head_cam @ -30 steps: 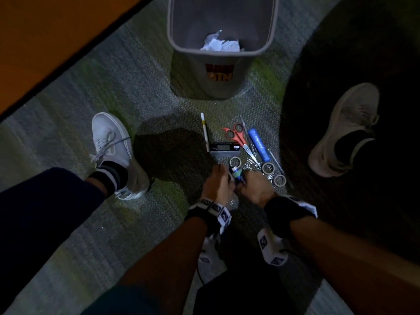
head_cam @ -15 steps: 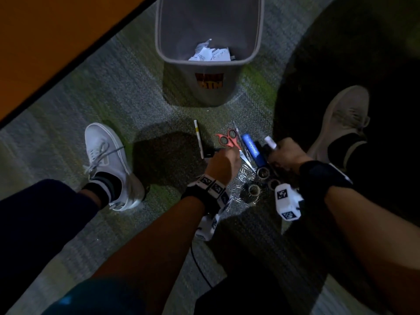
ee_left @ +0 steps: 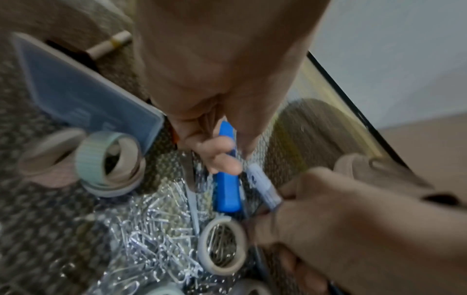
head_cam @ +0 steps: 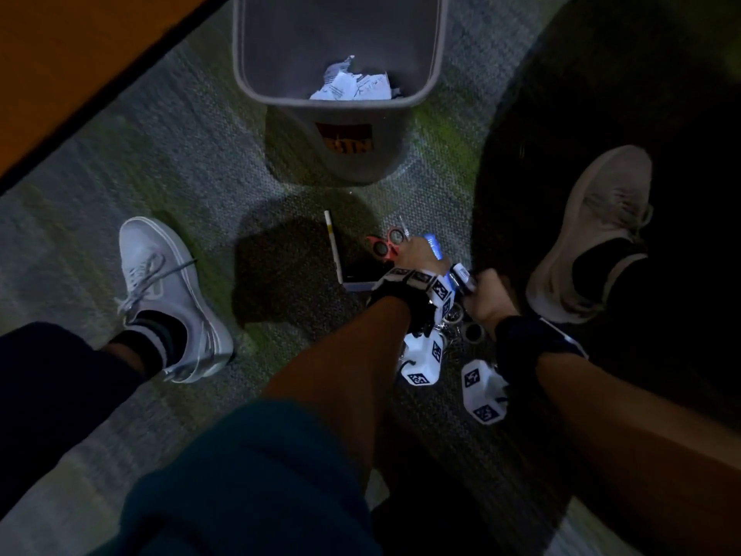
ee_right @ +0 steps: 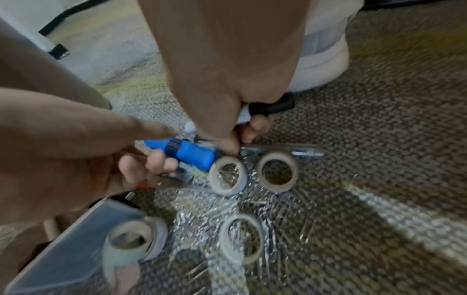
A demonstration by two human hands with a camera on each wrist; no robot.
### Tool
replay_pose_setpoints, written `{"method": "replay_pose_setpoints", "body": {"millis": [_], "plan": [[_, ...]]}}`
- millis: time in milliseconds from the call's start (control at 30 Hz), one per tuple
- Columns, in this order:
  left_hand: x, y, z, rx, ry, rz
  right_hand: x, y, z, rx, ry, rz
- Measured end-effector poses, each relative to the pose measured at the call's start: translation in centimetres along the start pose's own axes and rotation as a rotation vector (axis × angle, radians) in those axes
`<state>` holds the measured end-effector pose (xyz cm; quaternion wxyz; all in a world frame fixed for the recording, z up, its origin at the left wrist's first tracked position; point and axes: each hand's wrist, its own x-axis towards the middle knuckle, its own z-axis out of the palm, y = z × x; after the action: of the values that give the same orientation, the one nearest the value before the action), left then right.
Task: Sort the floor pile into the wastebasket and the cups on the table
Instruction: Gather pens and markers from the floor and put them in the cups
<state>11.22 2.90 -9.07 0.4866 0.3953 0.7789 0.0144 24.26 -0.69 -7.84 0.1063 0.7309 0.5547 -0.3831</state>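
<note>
At the centre of the head view, low on the carpet, the left hand [head_cam: 417,254] curls its fingers round a blue stick [ee_right: 188,152] in the pile; the right hand [head_cam: 487,298] clutches markers [ee_right: 267,106]. The wastebasket [head_cam: 341,154] stands above.

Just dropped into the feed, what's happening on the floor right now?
A person crouches over a stationery pile on the carpet. Their left hand grips the blue utility knife, while the right hand holds a marker. Tape rolls, loose paper clips, red scissors and a flat clear case lie on the floor. The wastebasket ahead holds only crumpled paper.
</note>
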Motion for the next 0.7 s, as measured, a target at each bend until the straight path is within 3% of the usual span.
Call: {"method": "replay_pose_setpoints", "body": {"millis": [200,467,533,700], "plan": [[0.3,0.1,1.1,-0.024,0.000,-0.029,1.9,-0.1,-1.8,0.101,-0.019,-0.029],[0.7,0.7,-1.1,-0.304,0.157,-0.042,3.0,-2.6,-2.8,0.336,-0.075,-0.075],[1.1,0.7,-2.2,-0.238,0.197,-0.066,3.2,-2.8,-2.3,0.376,-0.083,-0.066],[1.4,0.7,-2.8,0.021,0.112,-0.070,3.3,-2.8,-1.6,0.396,-0.085,-0.040]]}}
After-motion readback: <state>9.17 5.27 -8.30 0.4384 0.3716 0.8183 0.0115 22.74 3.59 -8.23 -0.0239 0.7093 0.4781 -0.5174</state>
